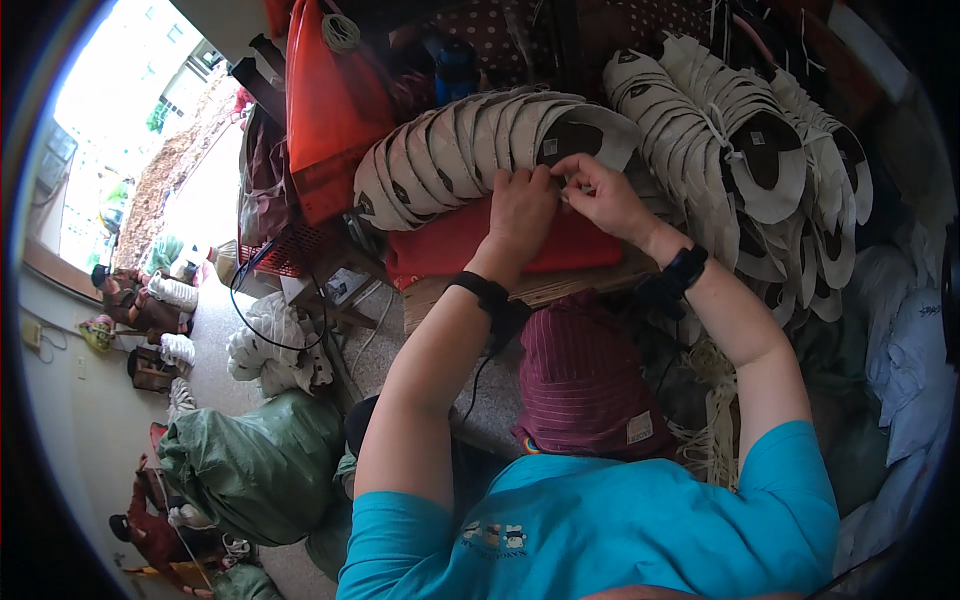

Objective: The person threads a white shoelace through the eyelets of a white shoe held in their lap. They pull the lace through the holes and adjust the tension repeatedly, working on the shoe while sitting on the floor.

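Two hands meet at the top centre of the view, at the right-hand end of a fanned row of pale shoe-sole pieces (470, 150). The right hand (605, 195) has its fingers (572, 168) pinched together on something small, perhaps a cord or the edge of the end piece; it is too fine to tell which. The left hand (520, 208) lies just at nine o'clock of it, fingers curled down and pressing on the same end piece, the two hands touching at the fingertips. Each wrist wears a black band.

The row arcs away from the hands toward nine o'clock, pieces overlapping like scales, and rests on a red cushion (450, 245) on the table (560, 285). At two o'clock of the hands hangs a second bundle of like pieces (740, 150), tied with white cord; I judge that one already done. The row under the hands looks gathered and ordered, with only its end being worked, so the job here seems well along, though whether a tie is in place I cannot tell.

Farther out: a maroon striped cloth (585, 380) at six o'clock, a red crate (325, 110) at ten, green sacks (255, 465) on the floor at seven.
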### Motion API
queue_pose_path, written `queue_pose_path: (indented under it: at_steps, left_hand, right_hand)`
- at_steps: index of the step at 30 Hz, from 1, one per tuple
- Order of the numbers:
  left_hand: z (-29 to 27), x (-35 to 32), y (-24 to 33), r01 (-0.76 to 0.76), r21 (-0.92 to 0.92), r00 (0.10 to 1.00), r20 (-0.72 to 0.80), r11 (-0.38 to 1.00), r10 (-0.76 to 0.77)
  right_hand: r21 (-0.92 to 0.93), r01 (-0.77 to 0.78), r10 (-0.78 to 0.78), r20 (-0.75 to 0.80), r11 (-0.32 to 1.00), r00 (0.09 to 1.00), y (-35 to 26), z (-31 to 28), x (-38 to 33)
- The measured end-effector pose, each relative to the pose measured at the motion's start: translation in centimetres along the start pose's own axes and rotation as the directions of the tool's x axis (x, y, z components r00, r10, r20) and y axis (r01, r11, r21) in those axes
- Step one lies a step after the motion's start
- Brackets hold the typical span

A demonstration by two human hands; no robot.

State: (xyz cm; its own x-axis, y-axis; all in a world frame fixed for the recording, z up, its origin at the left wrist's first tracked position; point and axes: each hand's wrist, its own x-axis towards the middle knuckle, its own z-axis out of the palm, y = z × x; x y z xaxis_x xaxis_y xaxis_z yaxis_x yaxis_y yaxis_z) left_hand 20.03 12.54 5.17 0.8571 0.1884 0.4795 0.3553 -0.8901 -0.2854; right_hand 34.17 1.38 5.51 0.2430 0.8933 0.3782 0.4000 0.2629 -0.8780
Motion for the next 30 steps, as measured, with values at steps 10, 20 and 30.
queue_pose_path:
  at_steps: [10, 20, 30]
  left_hand:
    - [0.3, 0.1, 0.1, -0.018, 0.007, 1.000, -0.012, 1.000, 0.018]
    - [0.6, -0.4, 0.8, 0.046, -0.025, 0.998, -0.045, 0.999, -0.047]
    - [-3.2, -3.5, 0.2, -0.039, -0.433, 0.997, -0.077, 0.901, 0.005]
  right_hand:
    - [-0.144, -0.298, 0.309, 0.064, 0.944, 0.949, -1.9, -0.7, -1.8]
    - [-0.326, -0.463, 0.527, 0.143, 0.825, 0.838, -14.8, -5.1, -6.5]
    - [-0.371, -0.425, 0.404, -0.137, 0.826, 0.905, -13.4, -10.3, -8.1]
